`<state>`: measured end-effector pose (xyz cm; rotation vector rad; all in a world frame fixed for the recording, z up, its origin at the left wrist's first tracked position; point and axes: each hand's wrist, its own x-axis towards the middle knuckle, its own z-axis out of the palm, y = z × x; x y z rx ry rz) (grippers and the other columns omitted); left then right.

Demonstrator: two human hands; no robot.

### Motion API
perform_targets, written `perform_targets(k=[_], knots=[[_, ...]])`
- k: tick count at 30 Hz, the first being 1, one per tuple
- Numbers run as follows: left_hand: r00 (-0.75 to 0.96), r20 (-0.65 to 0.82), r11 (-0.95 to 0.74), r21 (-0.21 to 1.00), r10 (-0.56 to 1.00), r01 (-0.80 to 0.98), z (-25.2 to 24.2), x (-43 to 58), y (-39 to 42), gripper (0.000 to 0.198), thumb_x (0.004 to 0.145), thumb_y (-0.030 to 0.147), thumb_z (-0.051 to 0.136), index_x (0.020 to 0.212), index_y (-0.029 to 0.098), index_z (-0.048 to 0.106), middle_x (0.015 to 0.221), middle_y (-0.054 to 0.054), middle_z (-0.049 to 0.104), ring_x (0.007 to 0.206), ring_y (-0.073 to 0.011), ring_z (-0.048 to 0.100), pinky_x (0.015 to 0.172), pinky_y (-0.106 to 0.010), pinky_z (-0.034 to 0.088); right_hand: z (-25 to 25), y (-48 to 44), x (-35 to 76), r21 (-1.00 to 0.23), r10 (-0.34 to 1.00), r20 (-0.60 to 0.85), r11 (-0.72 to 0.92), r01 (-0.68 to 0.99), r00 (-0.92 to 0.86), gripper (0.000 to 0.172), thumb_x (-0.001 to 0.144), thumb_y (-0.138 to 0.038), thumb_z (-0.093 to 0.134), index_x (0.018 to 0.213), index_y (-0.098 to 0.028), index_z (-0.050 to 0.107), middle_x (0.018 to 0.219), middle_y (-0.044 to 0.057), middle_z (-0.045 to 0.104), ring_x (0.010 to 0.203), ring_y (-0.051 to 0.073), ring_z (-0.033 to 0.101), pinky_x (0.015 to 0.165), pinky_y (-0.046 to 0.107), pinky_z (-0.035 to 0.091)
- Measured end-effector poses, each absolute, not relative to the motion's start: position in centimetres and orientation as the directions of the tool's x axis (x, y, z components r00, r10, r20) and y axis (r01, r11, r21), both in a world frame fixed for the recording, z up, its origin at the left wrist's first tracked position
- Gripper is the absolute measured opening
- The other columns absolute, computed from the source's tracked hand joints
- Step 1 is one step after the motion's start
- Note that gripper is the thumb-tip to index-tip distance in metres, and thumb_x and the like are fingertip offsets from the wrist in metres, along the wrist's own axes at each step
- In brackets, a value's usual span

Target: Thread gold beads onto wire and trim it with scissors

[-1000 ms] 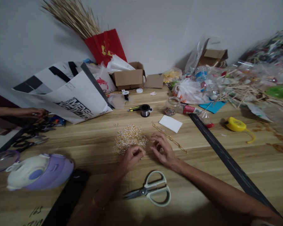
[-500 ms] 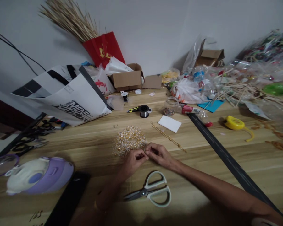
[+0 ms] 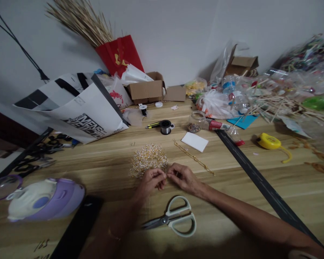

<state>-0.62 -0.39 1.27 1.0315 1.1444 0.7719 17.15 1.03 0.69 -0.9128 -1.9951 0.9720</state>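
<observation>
A golden beaded wire ornament (image 3: 148,159) lies on the wooden table (image 3: 102,162). My left hand (image 3: 150,181) and my right hand (image 3: 184,178) meet at its near right edge, fingertips pinched together on the ornament's rim or a fine wire there; the exact piece is too small to make out. A thin gold chain (image 3: 193,157) runs diagonally just right of my right hand. White-handled scissors (image 3: 175,217) lie shut on the table, close below both hands.
A purple and white container (image 3: 44,198) sits at the left, a dark flat object (image 3: 78,226) beside it. A wire spool (image 3: 166,126), a white pad (image 3: 194,141), a bead jar (image 3: 196,122), a long black strip (image 3: 259,180) and a yellow tape measure (image 3: 268,141) lie beyond. Bags and boxes line the wall.
My right hand moved left from open above the table to meet my left hand at the ornament's edge, and both now pinch there. Another person's arm at the far left is gone from view.
</observation>
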Motion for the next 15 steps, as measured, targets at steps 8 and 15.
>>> perform_targets(k=[8, 15], knots=[[0.273, -0.367, 0.4, 0.913, 0.889, -0.076, 1.33, -0.73, -0.63, 0.038, 0.062, 0.046, 0.073, 0.071, 0.011, 0.062, 0.06, -0.001, 0.065, 0.05, -0.0102, 0.058, 0.05, -0.021, 0.043, 0.45, 0.95, 17.19, -0.794, 0.799, 0.324, 0.521, 0.314, -0.507, 0.012, 0.088, -0.021, 0.051, 0.078, -0.016, 0.056, 0.068, 0.001, 0.056, 0.058, 0.011, 0.049, 0.054, 0.021, 0.036], [0.265, -0.389, 0.422, 0.903, 0.882, -0.082, 1.6, -0.83, -0.56, 0.037, 0.062, 0.044, 0.074, 0.073, 0.011, 0.062, 0.064, -0.003, 0.067, 0.053, -0.0114, 0.061, 0.052, -0.021, 0.043, 0.34, 0.97, 17.23, -0.786, 0.802, 0.32, 0.522, 0.33, -0.505, 0.011, 0.088, -0.019, 0.05, 0.079, -0.016, 0.055, 0.069, 0.001, 0.057, 0.06, 0.011, 0.05, 0.054, 0.021, 0.036]])
